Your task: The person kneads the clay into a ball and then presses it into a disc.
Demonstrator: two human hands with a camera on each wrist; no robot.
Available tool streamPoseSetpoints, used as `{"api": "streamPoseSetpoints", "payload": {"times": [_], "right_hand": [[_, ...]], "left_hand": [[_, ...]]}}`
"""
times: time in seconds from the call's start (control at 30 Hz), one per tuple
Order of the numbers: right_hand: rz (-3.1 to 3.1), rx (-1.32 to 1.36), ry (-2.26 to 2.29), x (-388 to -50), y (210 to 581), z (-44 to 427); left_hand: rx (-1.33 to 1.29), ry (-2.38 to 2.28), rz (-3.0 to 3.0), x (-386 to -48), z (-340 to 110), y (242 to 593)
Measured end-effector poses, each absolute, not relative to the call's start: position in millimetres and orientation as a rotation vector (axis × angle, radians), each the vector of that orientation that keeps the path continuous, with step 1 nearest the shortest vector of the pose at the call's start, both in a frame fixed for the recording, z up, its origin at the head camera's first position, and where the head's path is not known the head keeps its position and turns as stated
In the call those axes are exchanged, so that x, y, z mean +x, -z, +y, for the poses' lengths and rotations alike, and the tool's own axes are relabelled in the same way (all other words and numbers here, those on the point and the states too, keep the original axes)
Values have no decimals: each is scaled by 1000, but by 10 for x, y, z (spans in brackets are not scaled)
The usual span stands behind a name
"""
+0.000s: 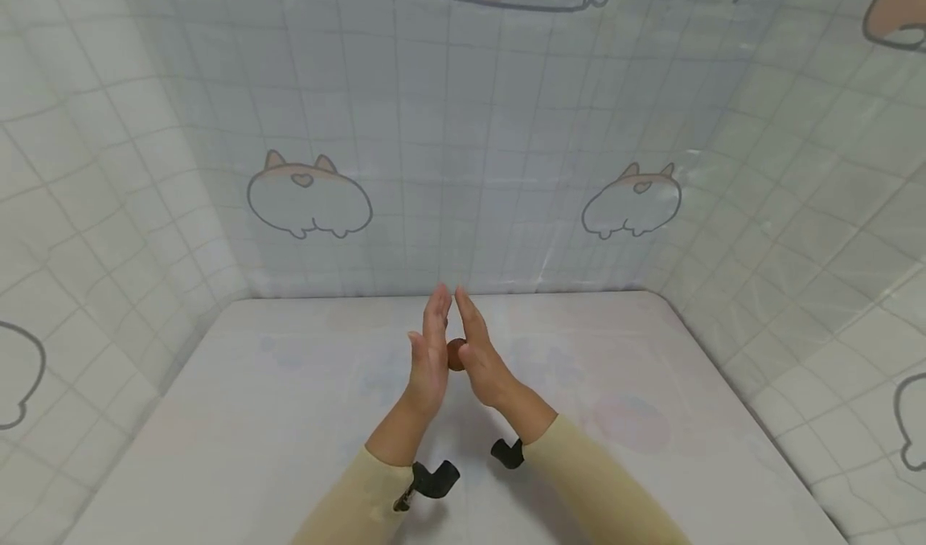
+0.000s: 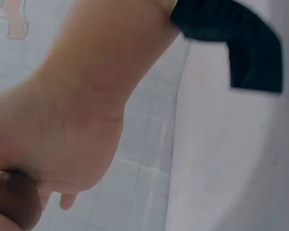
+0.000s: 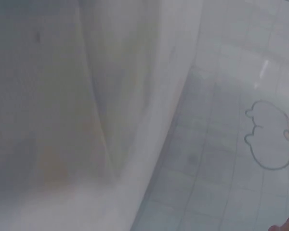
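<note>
Between the two palms sits a small brown round thing [image 1: 456, 354], smooth like a ball; its exact kind cannot be told. My left hand [image 1: 432, 360] is upright with straight fingers, its palm against one side of it. From the other side my right hand [image 1: 483, 364] faces it, fingers straight and slanted so the fingertips of both hands nearly meet. In the left wrist view the brown round thing [image 2: 15, 199] shows at the lower left, below the heel of a hand [image 2: 62, 139]. Only a bit of a hand [image 3: 286, 225] enters the right wrist view.
A white table [image 1: 289, 416] with faint coloured patches lies under the hands. Walls of pale grid-patterned sheeting [image 1: 463, 143] with dog drawings stand behind it and on both sides. Black wrist mounts [image 1: 436, 479] stick out near both cream sleeves [image 1: 600, 481].
</note>
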State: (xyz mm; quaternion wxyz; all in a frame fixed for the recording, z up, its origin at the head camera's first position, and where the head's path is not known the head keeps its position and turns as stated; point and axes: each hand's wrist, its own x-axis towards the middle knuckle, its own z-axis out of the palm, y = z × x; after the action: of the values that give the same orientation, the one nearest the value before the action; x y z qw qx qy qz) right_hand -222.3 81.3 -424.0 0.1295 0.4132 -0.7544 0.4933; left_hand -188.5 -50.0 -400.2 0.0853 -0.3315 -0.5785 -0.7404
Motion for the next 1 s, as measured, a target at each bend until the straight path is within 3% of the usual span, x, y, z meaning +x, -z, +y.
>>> {"api": "streamPoseSetpoints", "payload": {"times": [0.23, 0.6, 1.0], "right_hand": [[-1911, 1529, -1458, -2150, 4259, 719], [-1893, 1500, -1210, -1960, 4178, 638], [-2001, 1241, -1174, -2041, 4201, 699]], "left_hand": [[-817, 2086, -1846, -2007, -525, 3929], [-659, 2294, -1973, -2126, -520, 4155], [-886, 2059, -2261, -1938, -552, 4292]]}}
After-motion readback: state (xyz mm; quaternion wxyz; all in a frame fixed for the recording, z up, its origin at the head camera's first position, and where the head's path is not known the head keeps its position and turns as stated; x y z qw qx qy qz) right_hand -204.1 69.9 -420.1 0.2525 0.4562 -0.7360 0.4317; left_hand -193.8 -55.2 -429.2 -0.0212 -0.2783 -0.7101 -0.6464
